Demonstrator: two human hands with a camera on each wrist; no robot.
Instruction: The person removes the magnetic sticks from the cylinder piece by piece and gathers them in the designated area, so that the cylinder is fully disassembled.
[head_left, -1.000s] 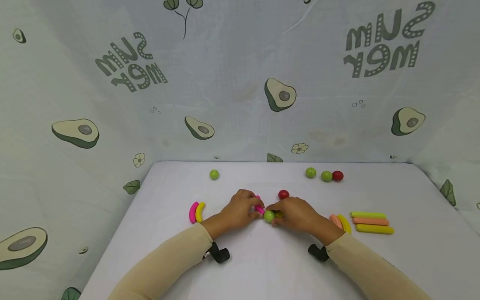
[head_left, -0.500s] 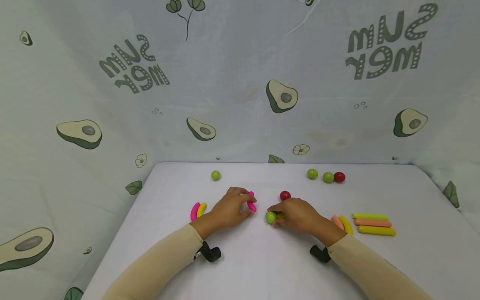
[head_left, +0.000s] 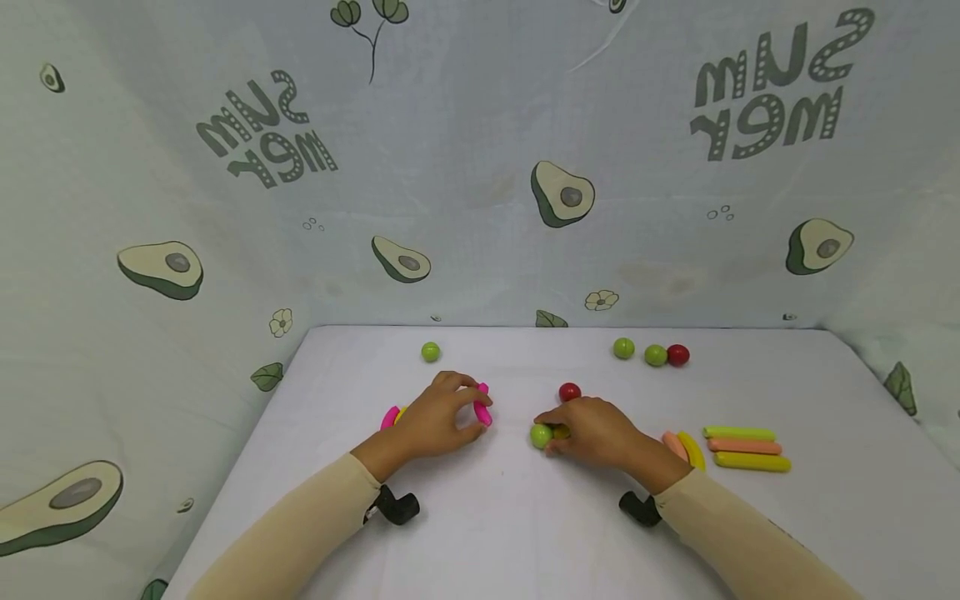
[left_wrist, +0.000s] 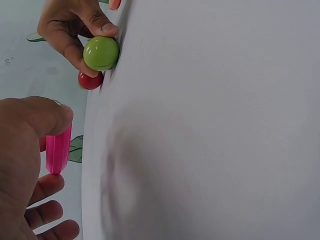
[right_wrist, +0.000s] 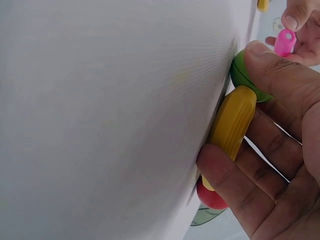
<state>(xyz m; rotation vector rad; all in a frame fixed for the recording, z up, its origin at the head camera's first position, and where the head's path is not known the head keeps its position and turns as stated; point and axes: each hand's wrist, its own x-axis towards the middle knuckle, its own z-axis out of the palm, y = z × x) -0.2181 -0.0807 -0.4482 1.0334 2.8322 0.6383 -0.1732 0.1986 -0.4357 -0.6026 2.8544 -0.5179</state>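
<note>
My left hand [head_left: 442,417] pinches a pink banana-shaped piece [head_left: 483,406] between thumb and fingers, left of centre over the white table. In the left wrist view the piece [left_wrist: 59,152] stands upright behind the thumb, its lower end by a fingertip. My right hand [head_left: 596,433] has its thumb and a finger curled round a shiny green ball [head_left: 541,436] at the table's middle. Right behind that ball, inside the same grasp, lies a yellow banana-shaped piece [right_wrist: 232,122], a fingertip against it. A red ball [head_left: 569,392] sits just beyond the right hand.
A pink curved piece [head_left: 389,417] and a yellow one lie partly hidden behind the left wrist. At the back are a lone green ball [head_left: 431,352] and several more balls [head_left: 656,355] to the right. Curved pieces and straight sticks [head_left: 744,445] lie right of the right hand.
My left hand has moved left, carrying the pink piece away from the green ball. The right hand has stayed at the green ball and yellow piece.
</note>
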